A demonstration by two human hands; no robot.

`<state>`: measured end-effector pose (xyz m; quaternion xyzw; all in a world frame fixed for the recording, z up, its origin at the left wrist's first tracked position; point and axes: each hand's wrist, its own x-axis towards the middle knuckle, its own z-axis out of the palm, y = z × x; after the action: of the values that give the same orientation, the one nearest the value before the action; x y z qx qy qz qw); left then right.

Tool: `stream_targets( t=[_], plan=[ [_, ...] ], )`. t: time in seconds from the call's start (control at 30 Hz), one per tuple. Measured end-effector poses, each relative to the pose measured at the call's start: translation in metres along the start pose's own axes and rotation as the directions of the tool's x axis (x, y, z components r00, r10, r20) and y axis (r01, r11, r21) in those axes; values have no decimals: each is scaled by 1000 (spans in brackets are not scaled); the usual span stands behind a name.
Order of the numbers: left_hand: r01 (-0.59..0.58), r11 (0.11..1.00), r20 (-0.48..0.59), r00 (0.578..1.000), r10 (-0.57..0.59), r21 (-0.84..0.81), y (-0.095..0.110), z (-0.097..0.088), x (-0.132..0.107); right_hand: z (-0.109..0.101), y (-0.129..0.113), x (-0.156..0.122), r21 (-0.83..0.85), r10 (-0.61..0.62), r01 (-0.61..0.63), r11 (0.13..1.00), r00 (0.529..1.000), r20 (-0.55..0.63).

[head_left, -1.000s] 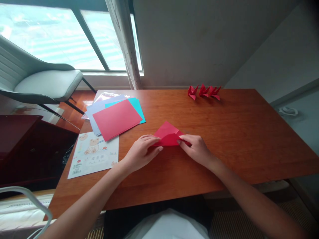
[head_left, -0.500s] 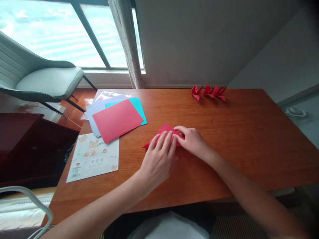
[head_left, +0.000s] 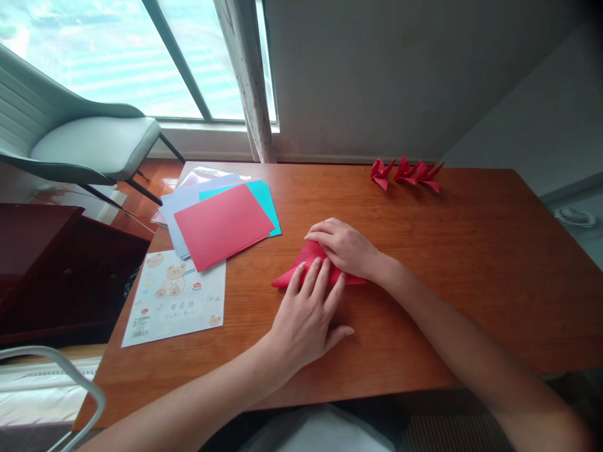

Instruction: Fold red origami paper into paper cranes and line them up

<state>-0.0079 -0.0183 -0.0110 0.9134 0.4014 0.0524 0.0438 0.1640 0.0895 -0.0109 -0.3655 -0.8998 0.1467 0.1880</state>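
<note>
A folded red paper (head_left: 288,278) lies flat near the middle of the wooden table (head_left: 471,251). My left hand (head_left: 306,314) rests on its near edge with fingers stretched out flat, pressing it down. My right hand (head_left: 343,246) lies over the paper's far part, fingers extended and pressed along a fold. Most of the paper is hidden under both hands; only its left tip and a bit of the right edge show.
A stack of coloured sheets (head_left: 221,220), red on top, lies at the left. A printed sheet with a bear (head_left: 176,296) lies nearer me. Three folded red paper figures (head_left: 407,172) stand at the far edge. A grey chair (head_left: 80,141) is by the window.
My left hand went from the paper's left corner onto its near edge, fingers flat. My right hand slid up and left across the paper. The raised flap now lies flat.
</note>
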Motion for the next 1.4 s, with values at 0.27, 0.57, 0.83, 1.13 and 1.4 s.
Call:
stream_targets(
  t=[0.27,0.57,0.83,1.13,1.4],
  plan=[
    [-22,1000,24,999,22,-13,4,-3,-9,-10,-15,-14,-195,110,-93,976,991,76],
    [-48,998,29,998,49,-32,8,-3,-10,-18,-5,-42,240,279,-263,934,960,-33],
    [-50,997,51,997,53,-52,6,-5,-8,-20,-8,-54,609,625,-517,601,779,45],
    [-43,997,46,998,46,-57,6,-5,-5,-33,-13,-55,775,708,-593,219,643,292],
    [-40,997,45,998,43,-60,5,-6,-3,-36,-14,-51,787,713,-596,158,621,326]
  ],
)
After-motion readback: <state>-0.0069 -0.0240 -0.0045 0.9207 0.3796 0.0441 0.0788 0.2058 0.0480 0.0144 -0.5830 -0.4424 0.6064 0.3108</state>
